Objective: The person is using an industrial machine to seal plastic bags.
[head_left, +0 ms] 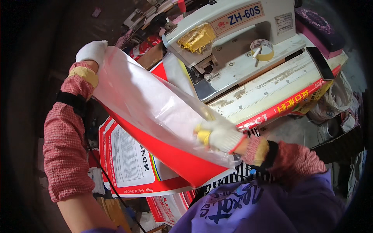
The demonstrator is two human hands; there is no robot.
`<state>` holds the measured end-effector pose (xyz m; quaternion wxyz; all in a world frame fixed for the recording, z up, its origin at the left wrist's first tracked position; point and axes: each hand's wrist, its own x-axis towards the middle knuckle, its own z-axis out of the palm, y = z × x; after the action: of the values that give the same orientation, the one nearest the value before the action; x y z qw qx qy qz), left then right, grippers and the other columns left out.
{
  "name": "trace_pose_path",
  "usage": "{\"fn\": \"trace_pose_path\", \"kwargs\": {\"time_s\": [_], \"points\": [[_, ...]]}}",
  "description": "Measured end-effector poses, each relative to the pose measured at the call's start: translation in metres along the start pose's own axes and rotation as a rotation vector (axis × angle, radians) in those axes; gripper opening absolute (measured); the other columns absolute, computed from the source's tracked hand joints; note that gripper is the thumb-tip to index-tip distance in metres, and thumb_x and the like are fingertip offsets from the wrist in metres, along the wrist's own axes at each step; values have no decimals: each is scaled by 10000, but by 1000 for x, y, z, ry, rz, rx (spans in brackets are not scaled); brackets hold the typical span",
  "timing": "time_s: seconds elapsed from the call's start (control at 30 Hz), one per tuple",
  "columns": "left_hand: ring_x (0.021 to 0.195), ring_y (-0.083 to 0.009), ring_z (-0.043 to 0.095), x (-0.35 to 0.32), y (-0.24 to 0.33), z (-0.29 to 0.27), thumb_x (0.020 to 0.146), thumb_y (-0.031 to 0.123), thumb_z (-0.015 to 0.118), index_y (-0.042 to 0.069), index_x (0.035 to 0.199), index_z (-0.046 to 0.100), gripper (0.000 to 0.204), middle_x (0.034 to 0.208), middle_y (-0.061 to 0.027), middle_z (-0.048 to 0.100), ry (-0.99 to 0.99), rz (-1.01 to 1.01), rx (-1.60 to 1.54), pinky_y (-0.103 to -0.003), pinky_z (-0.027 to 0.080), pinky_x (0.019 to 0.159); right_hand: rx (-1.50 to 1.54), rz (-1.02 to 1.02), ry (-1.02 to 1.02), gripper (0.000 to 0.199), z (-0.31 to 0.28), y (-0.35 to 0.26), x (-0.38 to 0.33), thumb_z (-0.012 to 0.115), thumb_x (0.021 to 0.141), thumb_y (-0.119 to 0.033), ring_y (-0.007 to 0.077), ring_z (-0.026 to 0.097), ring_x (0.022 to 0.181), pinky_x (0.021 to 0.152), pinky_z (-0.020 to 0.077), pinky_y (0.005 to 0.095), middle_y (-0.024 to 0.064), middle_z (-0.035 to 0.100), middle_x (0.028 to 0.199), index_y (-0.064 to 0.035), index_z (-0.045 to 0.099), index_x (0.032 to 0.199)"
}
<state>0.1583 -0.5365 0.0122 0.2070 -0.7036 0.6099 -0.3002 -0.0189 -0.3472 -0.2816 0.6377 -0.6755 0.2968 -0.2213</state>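
Note:
A red and white printed woven sack (182,163) with a clear plastic liner (163,101) is spread slantwise in front of me, its pale side curving upward. My left hand (92,51), in a white knit glove, is closed on its far left edge and holds it raised. Over the near right part lies my right hand (222,136), in a white glove with yellow fingertips. Its fingers are curled on the liner and slightly blurred by motion. More printed sacks (132,155) lie flat beneath the raised one.
A white industrial sewing machine (233,31) stands at the far right, with yellow cloth tied on its head. A roll of tape (262,49) rests on its bed. A pale ruled board (268,91) borders the machine. A black cord (101,165) runs down on the left.

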Motion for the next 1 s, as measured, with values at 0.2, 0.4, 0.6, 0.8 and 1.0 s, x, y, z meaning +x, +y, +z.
{"fn": "trace_pose_path", "kwargs": {"time_s": [0.2, 0.4, 0.6, 0.8, 1.0], "points": [[961, -311, 554, -20, 17, -10, 888, 289, 332, 60, 1001, 599, 370, 1025, -146, 587, 22, 55, 37, -392, 429, 823, -329, -87, 878, 452, -32, -38, -22, 656, 701, -162, 262, 592, 760, 683, 469, 340, 136, 600, 858, -34, 486, 1099], [953, -312, 556, -19, 20, -5, 891, 274, 325, 69, 986, 604, 359, 1019, -148, 587, 50, 116, 90, -386, 437, 821, -124, -234, 610, 559, -6, -47, -33, 590, 748, -70, 155, 619, 702, 577, 498, 287, 69, 616, 756, -36, 378, 1264], [773, -272, 588, 3, 7, 6, 875, 319, 393, 57, 813, 606, 343, 785, -116, 611, 101, 88, -105, -338, 430, 698, 54, 236, 90, 308, -27, -48, -4, 593, 752, -254, 324, 578, 820, 684, 466, 384, 163, 602, 904, -10, 566, 938], [621, -183, 552, 51, 17, 31, 790, 235, 501, 105, 731, 571, 159, 665, -49, 552, 178, 230, -107, -318, 444, 551, -41, -233, 490, 320, 15, -58, 26, 570, 758, -294, 334, 565, 801, 690, 441, 404, 168, 588, 839, -37, 560, 949], [681, -314, 616, -2, 167, 191, 840, 243, 381, 116, 904, 571, 238, 846, -115, 622, 325, 331, -319, -430, 497, 568, 54, 113, 379, 140, 1, -41, -66, 581, 754, -232, 253, 607, 668, 571, 468, 380, 94, 608, 737, -174, 611, 878]]}}
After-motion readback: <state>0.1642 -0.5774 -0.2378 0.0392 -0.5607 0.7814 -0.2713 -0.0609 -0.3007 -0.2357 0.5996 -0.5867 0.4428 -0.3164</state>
